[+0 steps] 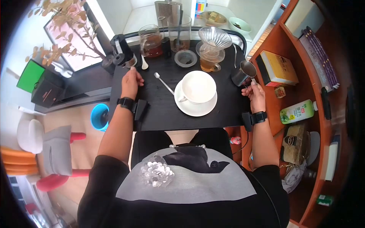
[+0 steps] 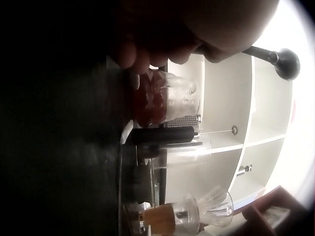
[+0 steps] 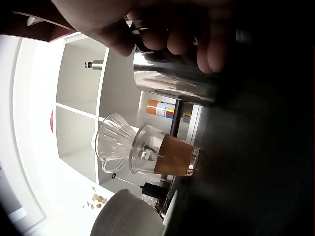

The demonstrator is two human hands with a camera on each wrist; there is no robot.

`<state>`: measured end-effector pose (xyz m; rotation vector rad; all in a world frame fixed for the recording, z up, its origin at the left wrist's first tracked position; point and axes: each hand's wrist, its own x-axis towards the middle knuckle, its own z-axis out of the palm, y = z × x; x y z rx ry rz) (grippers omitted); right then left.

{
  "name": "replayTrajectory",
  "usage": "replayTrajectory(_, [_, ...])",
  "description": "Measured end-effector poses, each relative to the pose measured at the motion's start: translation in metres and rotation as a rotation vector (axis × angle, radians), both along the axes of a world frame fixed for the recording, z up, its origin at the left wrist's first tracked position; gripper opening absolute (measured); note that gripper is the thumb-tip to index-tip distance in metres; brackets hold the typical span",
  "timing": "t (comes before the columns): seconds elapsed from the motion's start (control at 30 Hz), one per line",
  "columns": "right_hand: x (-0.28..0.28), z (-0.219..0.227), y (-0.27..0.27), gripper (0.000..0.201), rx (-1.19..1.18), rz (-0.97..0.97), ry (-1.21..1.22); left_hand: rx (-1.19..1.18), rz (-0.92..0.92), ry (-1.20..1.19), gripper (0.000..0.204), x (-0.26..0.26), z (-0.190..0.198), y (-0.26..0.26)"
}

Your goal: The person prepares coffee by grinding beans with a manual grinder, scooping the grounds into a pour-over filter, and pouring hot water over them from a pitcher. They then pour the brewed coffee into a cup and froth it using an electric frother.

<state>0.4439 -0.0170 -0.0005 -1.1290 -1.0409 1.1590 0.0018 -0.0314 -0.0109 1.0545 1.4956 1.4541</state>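
A steel pitcher (image 1: 240, 77) stands at the table's right side; my right hand (image 1: 256, 98) grips its handle. The right wrist view shows the curled fingers of that hand (image 3: 167, 24) beside the shiny pitcher wall (image 3: 165, 76). Near the left edge my left hand (image 1: 130, 84) rests with loosely curled fingers, just below a black-and-silver device (image 1: 123, 50); nothing shows in its grasp. In the left wrist view the hand (image 2: 197, 27) is dark along the top. Between the hands, a white cup (image 1: 198, 87) sits on a white saucer (image 1: 195, 110).
A white-tipped stick (image 1: 165, 84) lies left of the saucer. Behind stand a glass jug of reddish liquid (image 1: 152, 49), a tall glass (image 1: 179, 34), a round grey piece (image 1: 185, 59) and a ribbed glass dripper (image 1: 215, 39) on a glass server (image 1: 207, 65). A shelf (image 1: 266, 110) adjoins on the right.
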Motion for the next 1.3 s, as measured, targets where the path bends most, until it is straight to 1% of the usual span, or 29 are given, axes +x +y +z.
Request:
replayTrajectory(0.03, [-0.002,-0.002,0.001,0.028,0.004,0.038,-0.004,-0.002,0.012,0.009,0.04,0.0,0.0,0.001])
replayTrajectory(0.1, [-0.005,0.0,0.0,0.024,-0.007,0.065,-0.01,-0.023,-0.049,0.127,0.035,0.003,0.003,0.001])
replayTrajectory(0.13, [-0.005,0.004,-0.001,0.022,-0.014,0.079,-0.025,-0.024,-0.043,0.135,0.035,0.006,0.005,-0.001])
replayTrajectory(0.2, [-0.007,0.01,-0.009,0.02,-0.015,0.06,-0.019,-0.046,-0.088,0.257,0.028,0.012,0.011,-0.003])
replayTrajectory(0.23, [-0.007,0.01,-0.013,0.021,-0.015,0.036,-0.022,-0.061,-0.139,0.299,0.02,0.013,0.008,-0.004])
replayTrajectory(0.27, [-0.004,0.006,-0.017,0.021,-0.015,0.036,-0.012,-0.062,-0.139,0.309,0.02,0.015,0.007,-0.006])
replayTrajectory(0.3, [0.001,0.002,-0.021,0.022,0.02,0.024,0.003,0.102,-0.207,0.575,0.019,0.023,0.007,-0.013])
replayTrajectory(0.33, [0.005,-0.002,-0.025,0.024,0.055,0.013,0.018,0.269,-0.275,0.839,0.024,0.031,0.007,-0.019])
replayTrajectory(0.37, [0.008,-0.004,-0.029,0.024,0.052,0.009,0.035,0.266,-0.275,0.845,0.024,0.038,0.009,-0.023])
replayTrajectory(0.43, [0.013,-0.008,-0.034,0.024,0.05,0.014,0.038,0.268,-0.472,1.12,0.036,0.052,0.016,-0.03])
replayTrajectory(0.47, [0.014,-0.01,-0.037,0.023,0.048,0.015,0.035,0.268,-0.472,1.127,0.036,0.058,0.021,-0.034])
replayTrajectory(0.53, [0.014,-0.01,-0.039,0.02,0.046,0.013,0.029,0.148,-0.428,1.328,0.036,0.068,0.029,-0.04])
replayTrajectory(0.57, [0.015,-0.012,-0.039,0.019,0.063,0.028,0.011,0.149,-0.431,1.333,0.036,0.068,0.028,-0.039])
replayTrajectory(0.63, [0.015,-0.014,-0.039,0.018,0.076,0.039,-0.003,0.116,-0.367,1.449,0.037,0.064,0.025,-0.032])
replayTrajectory(0.67, [0.013,-0.014,-0.039,0.017,0.083,0.03,-0.012,0.114,-0.372,1.452,0.037,0.061,0.026,-0.025])
replayTrajectory(0.73, [0.011,-0.015,-0.041,0.017,0.088,0.019,-0.019,-0.002,-0.278,1.616,0.041,0.055,0.029,-0.014])
replayTrajectory(0.8, [0.01,-0.014,-0.041,0.016,0.116,0.023,-0.063,0.003,-0.253,1.626,0.042,0.054,0.028,-0.013])
replayTrajectory(0.87, [0.011,-0.014,-0.041,0.016,0.121,0.016,-0.055,0.012,-0.206,1.639,0.045,0.055,0.026,-0.01])
replayTrajectory(1.0, [0.01,-0.013,-0.043,0.016,0.129,0.024,-0.06,0.008,-0.281,1.604,0.045,0.058,0.023,-0.014])
replayTrajectory(1.07, [0.011,-0.013,-0.043,0.016,0.128,0.027,-0.073,-0.056,-0.246,1.645,0.045,0.049,0.02,-0.007])
replayTrajectory(1.2, [0.01,-0.014,-0.043,0.016,0.117,0.019,-0.089,-0.05,-0.216,1.675,0.042,0.05,0.027,0.007])
replayTrajectory(1.27, [0.009,-0.013,-0.043,0.016,0.121,0.015,-0.094,0.103,-0.255,1.407,0.033,0.065,0.042,0.012])
replayTrajectory(1.3, [0.009,-0.013,-0.043,0.016,0.126,0.019,-0.1,0.107,-0.263,1.406,0.033,0.07,0.045,0.02])
